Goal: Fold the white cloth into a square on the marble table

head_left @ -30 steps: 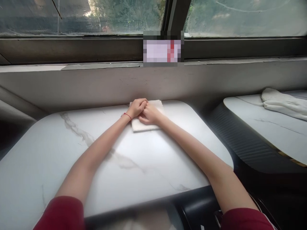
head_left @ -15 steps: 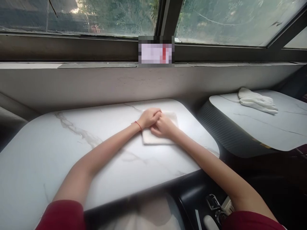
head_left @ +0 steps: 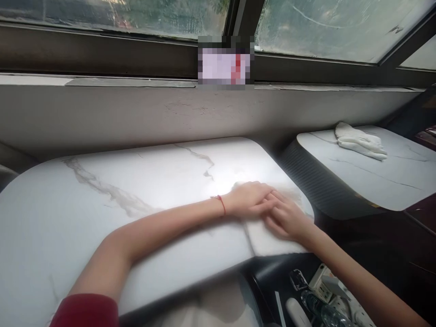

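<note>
A folded white cloth (head_left: pixel 265 240) lies on the near right corner of the white marbled tabletop (head_left: pixel 85 236), reaching its front edge. My right hand (head_left: pixel 289 218) rests on the cloth, its fingers stretched toward the left and partly covered. Across those fingers lies my left hand (head_left: pixel 252 200), fingers extended, with a thin red cord bracelet (head_left: pixel 223 205) at the wrist. Both hands press down on the cloth, and neither wraps around it. The right fingertips are hidden beneath the left hand.
On a second marbled table (head_left: pixel 381 181) at the right lies a pair of white gloves (head_left: pixel 361 141). A wall and window frame (head_left: pixel 102 52) run behind. Below the front edge are a clear bottle (head_left: pixel 323 309) and white power strips (head_left: pixel 322 284).
My hands and the cloth have slid right and toward me, from the table's back part to its near right corner. The curled fingers of both hands have straightened.
</note>
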Demonstrator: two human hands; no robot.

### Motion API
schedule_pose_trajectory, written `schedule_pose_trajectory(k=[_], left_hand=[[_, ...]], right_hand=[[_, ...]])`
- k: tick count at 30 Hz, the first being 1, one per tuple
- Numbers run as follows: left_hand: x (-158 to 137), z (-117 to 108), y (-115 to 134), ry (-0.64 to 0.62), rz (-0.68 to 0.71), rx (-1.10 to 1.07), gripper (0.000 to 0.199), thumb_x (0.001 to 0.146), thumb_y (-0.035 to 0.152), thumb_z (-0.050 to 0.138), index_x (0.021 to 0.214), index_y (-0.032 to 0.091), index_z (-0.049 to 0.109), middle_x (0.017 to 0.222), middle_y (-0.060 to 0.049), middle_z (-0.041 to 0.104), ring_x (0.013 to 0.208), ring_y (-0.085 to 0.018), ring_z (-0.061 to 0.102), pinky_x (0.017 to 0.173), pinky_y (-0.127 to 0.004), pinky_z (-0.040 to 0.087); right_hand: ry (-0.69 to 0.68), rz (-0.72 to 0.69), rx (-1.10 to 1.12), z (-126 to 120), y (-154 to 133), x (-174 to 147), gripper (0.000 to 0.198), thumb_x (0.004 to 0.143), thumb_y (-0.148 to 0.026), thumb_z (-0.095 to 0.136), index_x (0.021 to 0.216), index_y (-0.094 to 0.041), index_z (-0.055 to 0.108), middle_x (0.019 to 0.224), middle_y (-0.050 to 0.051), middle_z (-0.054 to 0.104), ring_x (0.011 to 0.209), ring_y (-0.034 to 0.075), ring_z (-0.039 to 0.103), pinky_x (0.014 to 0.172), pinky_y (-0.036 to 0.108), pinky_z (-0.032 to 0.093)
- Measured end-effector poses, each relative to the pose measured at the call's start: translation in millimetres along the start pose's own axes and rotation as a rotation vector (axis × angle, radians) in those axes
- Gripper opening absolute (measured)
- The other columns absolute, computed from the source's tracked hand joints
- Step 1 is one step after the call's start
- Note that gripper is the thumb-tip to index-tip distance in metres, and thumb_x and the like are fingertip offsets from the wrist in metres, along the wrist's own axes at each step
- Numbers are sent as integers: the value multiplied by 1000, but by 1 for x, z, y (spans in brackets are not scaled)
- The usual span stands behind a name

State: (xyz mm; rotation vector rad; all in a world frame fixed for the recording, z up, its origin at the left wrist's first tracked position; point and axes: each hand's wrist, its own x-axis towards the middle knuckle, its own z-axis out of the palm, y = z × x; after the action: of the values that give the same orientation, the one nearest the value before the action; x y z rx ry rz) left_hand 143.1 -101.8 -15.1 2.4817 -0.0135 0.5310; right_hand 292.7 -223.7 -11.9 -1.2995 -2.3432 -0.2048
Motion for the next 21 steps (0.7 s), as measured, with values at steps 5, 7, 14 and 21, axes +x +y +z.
schedule_pose_trajectory(k=[5, 7, 14, 21], left_hand=[[0, 3, -11, 31, 5, 29, 43, 94, 39, 48, 130, 16, 53, 128, -17, 66, 116, -32, 62, 101, -49, 48], [-1, 1, -19, 57, -40, 62, 51, 91, 34, 49, 137, 13, 48, 134, -19, 64, 121, -32, 60, 105, -50, 45], [-3, -37, -64, 110, -126, 84, 58, 84, 25, 53, 140, 13, 47, 137, -16, 63, 125, -29, 59, 108, -43, 45], [-25, -82, -106, 250, -240, 160, 38, 88, 22, 49, 124, 16, 58, 118, -13, 71, 105, -28, 66, 96, -40, 51]], right_hand=[[-80, 10, -36, -4, 33, 0, 28, 83, -17, 45, 100, -25, 66, 90, 11, 66, 88, 30, 61, 75, 47, 53], [-74, 8, -76, 1, 47, 8, 27, 83, -17, 44, 98, -24, 66, 91, 11, 66, 88, 29, 60, 75, 45, 53], [5, -55, -152, 32, 84, 71, 22, 82, -15, 42, 88, -21, 62, 86, 12, 66, 80, 27, 53, 71, 40, 50], [40, -24, -194, 76, 104, 149, 19, 81, -16, 44, 85, -20, 63, 86, 11, 65, 79, 27, 51, 73, 39, 43]])
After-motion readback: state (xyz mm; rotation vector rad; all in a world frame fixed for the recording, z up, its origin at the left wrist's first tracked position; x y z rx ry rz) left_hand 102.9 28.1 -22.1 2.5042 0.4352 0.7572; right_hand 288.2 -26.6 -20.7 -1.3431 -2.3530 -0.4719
